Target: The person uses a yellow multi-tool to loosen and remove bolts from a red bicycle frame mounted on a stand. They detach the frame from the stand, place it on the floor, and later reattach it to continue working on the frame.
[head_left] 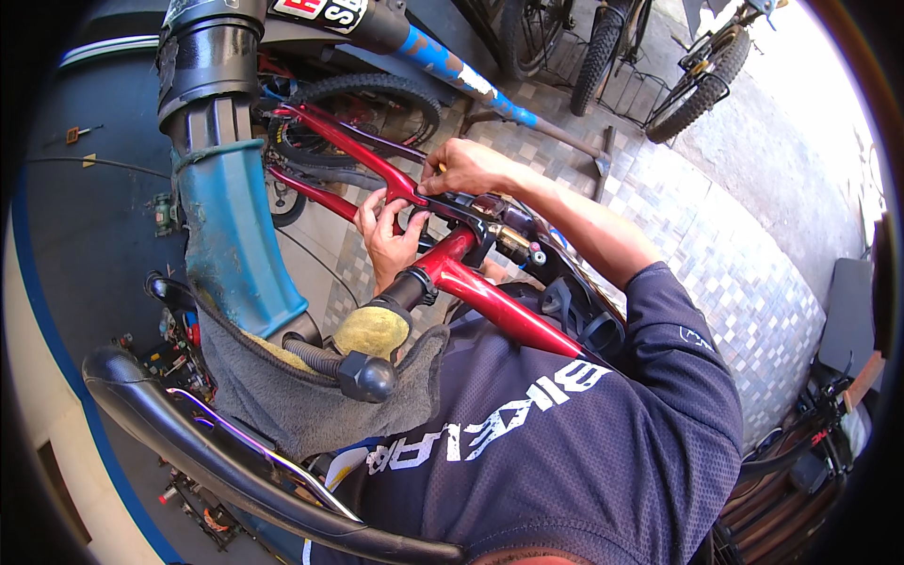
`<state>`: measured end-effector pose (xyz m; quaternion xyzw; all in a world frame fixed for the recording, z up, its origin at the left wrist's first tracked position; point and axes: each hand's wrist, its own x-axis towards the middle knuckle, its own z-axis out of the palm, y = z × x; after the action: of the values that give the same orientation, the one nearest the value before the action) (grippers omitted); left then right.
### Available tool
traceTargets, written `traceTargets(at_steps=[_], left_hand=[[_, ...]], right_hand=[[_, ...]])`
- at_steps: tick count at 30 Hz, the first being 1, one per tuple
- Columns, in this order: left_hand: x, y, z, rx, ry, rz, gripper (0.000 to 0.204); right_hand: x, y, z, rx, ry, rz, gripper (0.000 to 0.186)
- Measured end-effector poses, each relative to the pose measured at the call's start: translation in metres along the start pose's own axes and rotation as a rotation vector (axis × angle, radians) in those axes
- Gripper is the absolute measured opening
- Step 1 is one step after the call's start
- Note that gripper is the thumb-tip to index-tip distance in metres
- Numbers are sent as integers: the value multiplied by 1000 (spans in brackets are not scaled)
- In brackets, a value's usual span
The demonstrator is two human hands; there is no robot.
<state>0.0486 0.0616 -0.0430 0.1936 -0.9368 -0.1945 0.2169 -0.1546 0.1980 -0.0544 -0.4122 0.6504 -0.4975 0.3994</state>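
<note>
My left hand [391, 240] curls its fingers on the red bicycle frame [499, 306] at the rear stay near the pivot. My right hand [457, 171] pinches just above it at the black linkage [457, 207], with a small yellow piece showing at the fingers, too small to name. A shock with a gold body [510, 240] sits right of the linkage. The frame hangs beside a blue clamp arm [226, 235] of a repair stand, with a grey cloth [259, 395] draped below it and a yellow pad [370, 330] near the frame's tube.
Several bicycles [598, 61] stand at the top on tiled floor [716, 273]. A dark wall or board with hanging tools [85, 134] is at the left. A long black padded bar [160, 433] crosses the lower left. A blue stand tube [452, 71] runs across the top.
</note>
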Motion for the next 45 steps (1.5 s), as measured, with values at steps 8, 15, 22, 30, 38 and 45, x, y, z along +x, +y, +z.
traceTargets(at_steps=[8,15,22,30,38,45], left_hand=[[-1,-4,0,-5,1,52,33],[1,1,-2,20,-1,53,32],[-2,-7,-1,-30,16,55,31],[-1,-6,0,-49,10,43,26],[-3,-8,3,-21,51,106,25],[-1,-1,1,-40,23,58,31]], right_hand=[[7,2,-4,-87,-64,-55,34],[5,3,-5,-10,-59,-52,38],[2,5,-8,108,-46,40,42],[4,13,-6,70,-54,-1,45],[3,5,-4,21,-49,14,48],[6,6,-4,-15,-25,-68,45]])
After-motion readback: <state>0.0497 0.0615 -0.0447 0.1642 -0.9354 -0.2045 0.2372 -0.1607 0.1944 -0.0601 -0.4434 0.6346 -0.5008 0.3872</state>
